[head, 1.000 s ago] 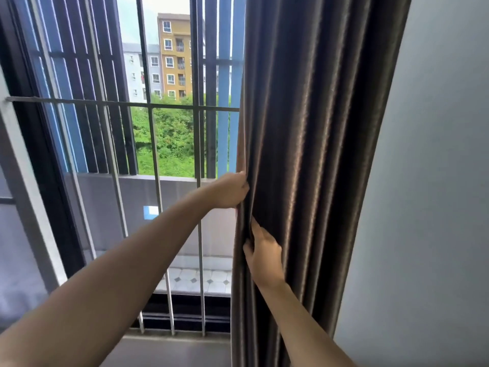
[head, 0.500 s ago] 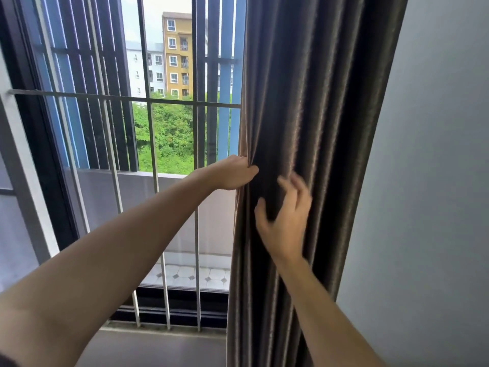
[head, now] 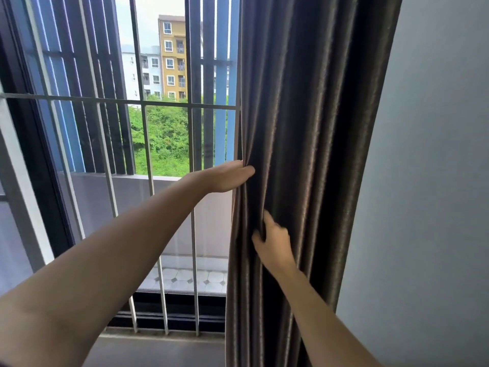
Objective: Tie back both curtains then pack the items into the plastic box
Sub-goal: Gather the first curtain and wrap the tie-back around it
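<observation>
A dark grey-brown curtain [head: 312, 154] hangs bunched in folds at the right side of the window, next to the wall. My left hand [head: 227, 177] reaches across to the curtain's left edge and holds it, thumb in front and fingers hidden behind the cloth. Lower down, my right hand [head: 274, 243] is blurred and grips a fold of the same curtain, its fingertips tucked into the pleats. No tie-back, second curtain or plastic box is in view.
The window's metal bars [head: 148, 165] and dark frame [head: 34, 160] fill the left half. A plain grey wall [head: 423, 207] stands right of the curtain. Beyond the glass are a tiled balcony floor [head: 190, 279], trees and buildings.
My right hand let go with spread fingers half a second ago, then dropped and took hold of a lower fold. My left hand stayed at the curtain's edge and flattened.
</observation>
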`<state>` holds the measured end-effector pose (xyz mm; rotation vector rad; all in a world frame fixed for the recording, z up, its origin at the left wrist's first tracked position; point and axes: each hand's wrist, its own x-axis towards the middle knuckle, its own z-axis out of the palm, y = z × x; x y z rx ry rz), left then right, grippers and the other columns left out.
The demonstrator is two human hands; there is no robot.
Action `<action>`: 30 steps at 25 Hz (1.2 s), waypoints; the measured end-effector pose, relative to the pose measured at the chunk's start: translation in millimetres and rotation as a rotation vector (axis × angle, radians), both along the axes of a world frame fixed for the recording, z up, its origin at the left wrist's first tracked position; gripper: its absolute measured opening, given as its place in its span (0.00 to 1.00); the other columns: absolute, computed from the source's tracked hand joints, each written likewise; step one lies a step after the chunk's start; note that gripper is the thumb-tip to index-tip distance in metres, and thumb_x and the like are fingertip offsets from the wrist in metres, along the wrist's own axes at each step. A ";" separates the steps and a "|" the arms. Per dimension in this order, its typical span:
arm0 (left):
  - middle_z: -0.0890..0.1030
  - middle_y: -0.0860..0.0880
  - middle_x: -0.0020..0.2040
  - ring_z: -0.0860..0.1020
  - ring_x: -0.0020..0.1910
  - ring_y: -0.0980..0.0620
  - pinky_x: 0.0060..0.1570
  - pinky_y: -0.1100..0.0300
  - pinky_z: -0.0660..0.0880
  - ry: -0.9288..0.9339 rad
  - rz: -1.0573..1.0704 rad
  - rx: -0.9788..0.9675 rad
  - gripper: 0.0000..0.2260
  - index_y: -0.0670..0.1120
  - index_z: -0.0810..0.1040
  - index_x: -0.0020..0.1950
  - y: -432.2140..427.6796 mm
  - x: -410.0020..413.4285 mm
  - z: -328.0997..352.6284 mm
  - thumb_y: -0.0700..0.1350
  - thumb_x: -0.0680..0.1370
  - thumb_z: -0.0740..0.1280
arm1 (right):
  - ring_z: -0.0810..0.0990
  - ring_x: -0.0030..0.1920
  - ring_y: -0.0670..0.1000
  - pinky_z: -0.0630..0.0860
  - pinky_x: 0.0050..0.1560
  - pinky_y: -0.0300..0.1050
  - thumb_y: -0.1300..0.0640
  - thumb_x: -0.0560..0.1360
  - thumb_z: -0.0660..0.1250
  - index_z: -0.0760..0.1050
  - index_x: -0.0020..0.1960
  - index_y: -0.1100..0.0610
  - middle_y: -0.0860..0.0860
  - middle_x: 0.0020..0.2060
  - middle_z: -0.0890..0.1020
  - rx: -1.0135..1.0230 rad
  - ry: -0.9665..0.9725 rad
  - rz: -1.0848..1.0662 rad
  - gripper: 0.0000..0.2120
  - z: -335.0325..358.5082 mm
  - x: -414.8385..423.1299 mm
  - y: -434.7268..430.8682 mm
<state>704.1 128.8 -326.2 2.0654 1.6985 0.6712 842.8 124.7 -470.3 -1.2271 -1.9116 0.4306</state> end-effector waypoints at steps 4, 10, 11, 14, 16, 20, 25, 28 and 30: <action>0.72 0.43 0.41 0.72 0.41 0.46 0.44 0.53 0.73 -0.125 -0.017 -0.059 0.12 0.44 0.71 0.44 0.6 9.5 0.0 0.51 0.74 0.54 | 0.80 0.54 0.56 0.74 0.61 0.49 0.65 0.75 0.59 0.60 0.73 0.55 0.57 0.54 0.81 0.024 -0.004 0.062 0.27 -7.8 -5.3 4.2; 0.79 0.49 0.45 0.77 0.45 0.51 0.47 0.58 0.74 -0.096 -0.057 0.090 0.12 0.47 0.76 0.50 -4.4 27.8 -8.7 0.54 0.76 0.61 | 0.79 0.53 0.54 0.77 0.55 0.49 0.62 0.72 0.61 0.62 0.69 0.54 0.54 0.51 0.79 -0.060 -0.101 0.146 0.26 -1.8 -4.4 -8.5; 0.76 0.49 0.39 0.75 0.40 0.50 0.41 0.58 0.73 -0.047 -0.033 0.141 0.09 0.46 0.74 0.43 -4.9 29.1 -9.9 0.50 0.78 0.60 | 0.77 0.57 0.53 0.75 0.58 0.48 0.60 0.71 0.63 0.63 0.69 0.53 0.53 0.54 0.78 -0.001 -0.124 0.122 0.27 1.1 -0.9 -12.0; 0.65 0.49 0.30 0.63 0.30 0.50 0.31 0.57 0.61 -0.048 0.030 0.184 0.15 0.46 0.59 0.32 -4.3 28.0 -14.7 0.42 0.78 0.54 | 0.66 0.68 0.51 0.62 0.71 0.51 0.58 0.71 0.66 0.68 0.66 0.55 0.53 0.67 0.70 0.534 0.075 -0.231 0.24 20.1 16.1 -16.6; 0.65 0.48 0.31 0.63 0.31 0.50 0.34 0.57 0.61 -0.075 0.039 0.195 0.13 0.44 0.58 0.33 -5.6 25.2 -17.2 0.41 0.78 0.53 | 0.66 0.69 0.50 0.64 0.71 0.48 0.59 0.73 0.68 0.66 0.67 0.57 0.53 0.69 0.67 0.586 0.338 -0.324 0.25 42.9 26.7 -15.6; 0.64 0.49 0.30 0.62 0.30 0.51 0.33 0.57 0.60 -0.171 0.078 0.164 0.14 0.46 0.57 0.32 -2.6 22.2 -19.1 0.42 0.78 0.53 | 0.76 0.56 0.44 0.73 0.59 0.40 0.61 0.75 0.66 0.54 0.74 0.53 0.44 0.58 0.73 0.177 0.240 -0.145 0.32 57.4 32.5 -1.0; 0.72 0.37 0.37 0.73 0.37 0.42 0.41 0.52 0.70 -0.202 0.082 0.111 0.12 0.36 0.65 0.40 -2.1 26.6 -16.9 0.42 0.79 0.52 | 0.81 0.54 0.55 0.75 0.59 0.47 0.62 0.76 0.61 0.64 0.70 0.56 0.55 0.55 0.81 0.013 -0.049 0.003 0.23 4.7 19.6 -4.2; 0.70 0.32 0.64 0.72 0.61 0.37 0.63 0.46 0.68 -0.246 0.033 0.047 0.20 0.31 0.64 0.66 -3.8 37.5 -14.0 0.43 0.79 0.52 | 0.81 0.50 0.54 0.76 0.58 0.47 0.64 0.77 0.60 0.63 0.70 0.57 0.54 0.52 0.81 -0.008 -0.013 0.042 0.22 1.2 12.9 -4.8; 0.75 0.37 0.61 0.74 0.56 0.45 0.57 0.51 0.68 -0.268 -0.023 0.019 0.17 0.39 0.69 0.65 -2.2 41.4 -12.7 0.43 0.79 0.54 | 0.81 0.48 0.54 0.77 0.55 0.46 0.65 0.76 0.59 0.65 0.68 0.57 0.54 0.49 0.81 -0.016 -0.022 0.048 0.20 2.4 13.6 -1.2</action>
